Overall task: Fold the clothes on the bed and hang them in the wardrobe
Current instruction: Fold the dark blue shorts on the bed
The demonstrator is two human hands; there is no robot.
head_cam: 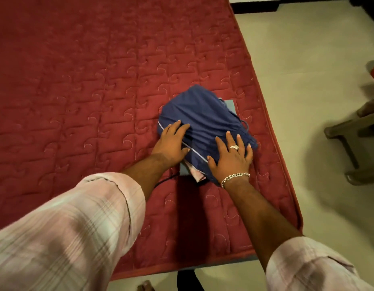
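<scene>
While both flat, unclenched hands, left hand (173, 141) and right hand (232, 156), press the folded blue garment (202, 114) beneath them, hanging seemingly remains.

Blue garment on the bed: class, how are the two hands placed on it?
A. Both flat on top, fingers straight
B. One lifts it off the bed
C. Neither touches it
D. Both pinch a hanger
A: the left hand and right hand both lie flat on the blue garment, which rests on the red mattress.
</scene>
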